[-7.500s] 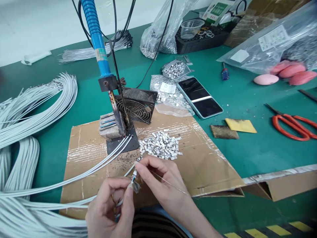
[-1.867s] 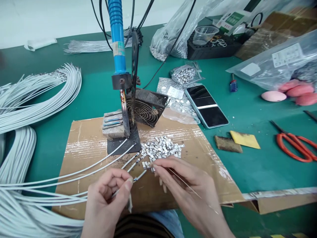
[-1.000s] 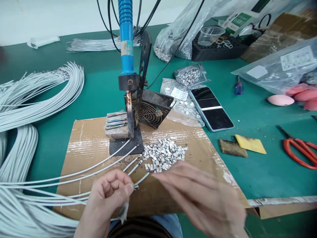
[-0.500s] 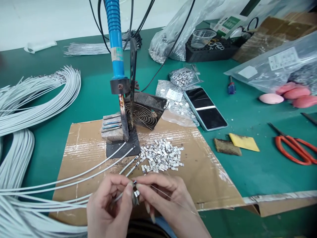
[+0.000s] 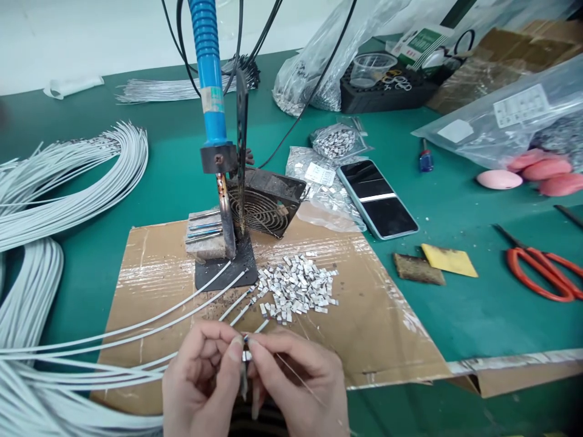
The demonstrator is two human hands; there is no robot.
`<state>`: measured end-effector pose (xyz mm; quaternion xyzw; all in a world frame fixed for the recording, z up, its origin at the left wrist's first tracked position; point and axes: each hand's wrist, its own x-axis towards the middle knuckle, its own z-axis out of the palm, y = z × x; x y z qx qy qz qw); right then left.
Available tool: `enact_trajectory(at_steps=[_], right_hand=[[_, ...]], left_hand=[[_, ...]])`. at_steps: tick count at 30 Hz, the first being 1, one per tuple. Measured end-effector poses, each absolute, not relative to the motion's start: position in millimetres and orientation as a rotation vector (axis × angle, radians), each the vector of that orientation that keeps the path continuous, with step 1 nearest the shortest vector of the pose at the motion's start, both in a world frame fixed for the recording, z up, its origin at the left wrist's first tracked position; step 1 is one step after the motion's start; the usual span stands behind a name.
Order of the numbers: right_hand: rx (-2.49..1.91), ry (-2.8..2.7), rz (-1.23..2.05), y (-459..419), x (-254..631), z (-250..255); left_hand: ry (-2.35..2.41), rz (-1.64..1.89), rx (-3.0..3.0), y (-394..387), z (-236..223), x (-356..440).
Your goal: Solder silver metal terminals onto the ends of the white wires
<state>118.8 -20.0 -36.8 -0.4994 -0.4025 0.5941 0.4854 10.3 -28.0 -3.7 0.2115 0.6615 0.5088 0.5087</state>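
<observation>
My left hand (image 5: 200, 379) and my right hand (image 5: 298, 382) meet at the front of the cardboard, fingertips pinched together. Between them shows a small white-and-silver connector (image 5: 246, 355); its far end is hidden by the fingers. A fine, hair-thin wire (image 5: 296, 376) trails from the right fingers towards the lower right. White cables (image 5: 136, 379) run in from the left and pass behind my left hand. Just beyond the hands lies a loose pile of small silver-and-white connectors (image 5: 298, 288). Several cable ends lie beside this pile, two with small tips attached.
A blue-handled soldering iron (image 5: 212, 91) stands on a mount over a black pad (image 5: 214, 274), a small fan (image 5: 266, 203) behind it. Coiled cables (image 5: 91, 188) fill the left. A phone (image 5: 378, 200), sponges (image 5: 449, 261) and red-handled scissors (image 5: 537, 270) lie right.
My right hand has drawn in and turned slightly, its forearm now lower. The connector between the fingertips has shifted slightly left. A white cable end now shows above the right fingers.
</observation>
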Motion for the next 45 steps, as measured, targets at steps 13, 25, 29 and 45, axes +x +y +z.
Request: enact_trajectory(at_steps=[13, 25, 29, 45], right_hand=[[-1.011, -1.407, 1.282, 10.2, 147.2, -29.2], [-0.737, -2.008, 0.812, 20.6, 162.0, -23.8], [-0.679, -2.209, 0.592, 21.1, 167.8, -25.1], [-1.274, -0.860, 1.886, -0.7, 144.5, -23.2]], left_hand=[[1.503, 1.082, 0.434, -21.5, 2.0, -8.8], [1.384, 0.998, 0.380, -19.9, 0.3, -18.1], [1.347, 0.958, 0.358, -18.7, 0.2, -20.6], [1.709, 1.195, 0.721, -29.0, -3.8, 8.8]])
